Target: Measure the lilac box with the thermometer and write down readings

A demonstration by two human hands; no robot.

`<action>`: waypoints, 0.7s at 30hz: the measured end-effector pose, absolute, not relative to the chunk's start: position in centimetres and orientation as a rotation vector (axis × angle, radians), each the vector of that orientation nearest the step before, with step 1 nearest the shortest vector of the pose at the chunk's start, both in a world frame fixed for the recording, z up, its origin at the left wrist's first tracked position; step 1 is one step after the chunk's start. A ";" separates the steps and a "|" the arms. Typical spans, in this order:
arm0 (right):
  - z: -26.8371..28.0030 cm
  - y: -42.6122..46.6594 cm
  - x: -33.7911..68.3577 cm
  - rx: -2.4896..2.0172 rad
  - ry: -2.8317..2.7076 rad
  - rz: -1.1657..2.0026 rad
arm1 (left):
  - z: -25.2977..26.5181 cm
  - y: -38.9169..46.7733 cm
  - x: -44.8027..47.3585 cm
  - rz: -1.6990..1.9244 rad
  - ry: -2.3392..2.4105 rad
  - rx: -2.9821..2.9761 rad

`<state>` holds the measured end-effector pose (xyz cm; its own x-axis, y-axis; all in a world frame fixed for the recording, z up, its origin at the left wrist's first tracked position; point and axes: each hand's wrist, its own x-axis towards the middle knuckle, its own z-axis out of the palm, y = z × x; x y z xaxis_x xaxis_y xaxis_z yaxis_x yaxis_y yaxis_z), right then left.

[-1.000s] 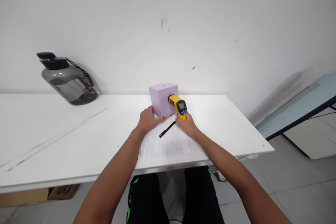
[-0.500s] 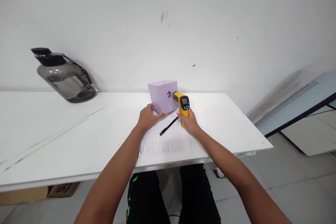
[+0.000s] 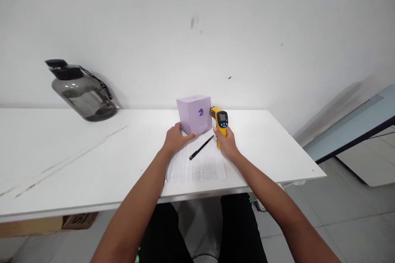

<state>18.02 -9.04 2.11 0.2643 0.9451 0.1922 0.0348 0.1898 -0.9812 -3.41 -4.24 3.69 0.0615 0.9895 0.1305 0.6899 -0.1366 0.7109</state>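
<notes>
A light purple box (image 3: pixel 196 116) with a dark horse-head mark stands near the back of the white table. My left hand (image 3: pixel 178 139) grips its lower left corner, fingers at the side and thumb stretched along the front bottom edge. In my right hand (image 3: pixel 226 141) is a yellow and black infrared thermometer (image 3: pixel 219 118), held upright by its handle just right of the box. Its small screen and blue buttons face me. Between my hands a black pen (image 3: pixel 201 148) lies slantwise on a sheet of paper (image 3: pixel 197 168) covered in faint writing.
A grey see-through bottle (image 3: pixel 84 96) with a black lid stands at the back left by the wall. The white table (image 3: pixel 92 152) ends in a front edge close to my legs. Beneath it on the left is a cardboard box (image 3: pixel 80 220). A pale panel (image 3: pixel 354 127) leans at the far right.
The thermometer has shifted slightly right, away from the front of the purple box. My left hand keeps its place at the box. The whole view has moved a little.
</notes>
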 end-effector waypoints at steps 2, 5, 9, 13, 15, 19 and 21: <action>2.6 -9.4 18.0 -1.234 -1.094 0.809 | 3.7 -4.2 -3.4 0.851 1.655 1.893; 3.3 -9.6 18.2 -1.364 -1.084 0.690 | 3.7 -4.1 -3.4 0.870 1.668 1.925; 3.5 -8.7 19.3 -1.539 -1.077 0.638 | 3.7 -4.0 -3.5 0.875 1.708 1.928; 3.0 -7.6 20.6 -1.636 -1.099 0.573 | 3.8 -4.0 -3.5 0.843 1.721 1.904; 2.8 -7.3 21.0 -1.664 -1.132 0.522 | 3.7 -4.0 -3.6 0.850 1.718 1.909; 2.8 -7.3 21.2 -1.767 -1.226 0.404 | 3.6 -4.1 -3.5 0.881 1.678 1.897; 2.9 -7.3 21.2 -1.846 -1.301 0.325 | 3.7 -4.1 -3.5 0.884 1.646 1.864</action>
<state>21.16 -7.30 2.88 0.4291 0.8703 0.2417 0.6545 -0.1152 -0.7472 -3.51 -4.11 3.66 0.0596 0.9879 0.1435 0.6652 -0.1465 0.7321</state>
